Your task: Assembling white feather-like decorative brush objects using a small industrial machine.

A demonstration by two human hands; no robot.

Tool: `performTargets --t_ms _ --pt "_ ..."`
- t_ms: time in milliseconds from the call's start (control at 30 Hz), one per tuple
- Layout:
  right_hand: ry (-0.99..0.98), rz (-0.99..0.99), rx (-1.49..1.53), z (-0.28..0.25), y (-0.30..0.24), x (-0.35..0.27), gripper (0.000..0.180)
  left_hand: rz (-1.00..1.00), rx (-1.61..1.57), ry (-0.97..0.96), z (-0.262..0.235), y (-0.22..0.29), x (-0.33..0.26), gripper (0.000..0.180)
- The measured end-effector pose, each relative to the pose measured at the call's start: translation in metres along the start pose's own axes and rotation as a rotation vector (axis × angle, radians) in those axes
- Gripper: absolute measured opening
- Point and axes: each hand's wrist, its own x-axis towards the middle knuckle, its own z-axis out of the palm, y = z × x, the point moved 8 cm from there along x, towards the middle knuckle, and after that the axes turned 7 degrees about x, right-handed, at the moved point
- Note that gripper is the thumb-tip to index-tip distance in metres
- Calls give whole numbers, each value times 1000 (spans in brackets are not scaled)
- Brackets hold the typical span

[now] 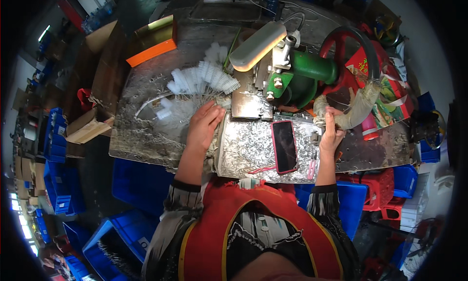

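My left hand (204,125) is closed at the left side of the machine's metal plate (251,105), fingers pressed together. Whatever lies between its fingertips is too small to make out. Just beyond it, a fanned pile of white bristle brushes (200,78) with thin wire stems rests on the worn bench. My right hand (331,135) is wrapped round the end of a tape-wrapped handle (363,103), which joins the rim of a red and black handwheel (373,49). The green machine (309,66) stands between my hands, under a lit lamp (258,46).
A phone in a pink case (284,147) lies on the foil-covered surface (243,149), near a small pink tool (312,169). An orange-edged box (152,42) and cardboard boxes (100,81) are at the left. A red printed bag (385,86) sits right. Blue bins (122,237) stand below the bench.
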Motion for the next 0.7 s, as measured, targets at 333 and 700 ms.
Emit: performTargets --t_ms 333,700 --pt "-129 427 44 40 72 -88 9 120 1139 506 -86 67 -3 83" --pt "-975 128 -597 289 23 -122 31 196 594 453 -95 56 29 82"
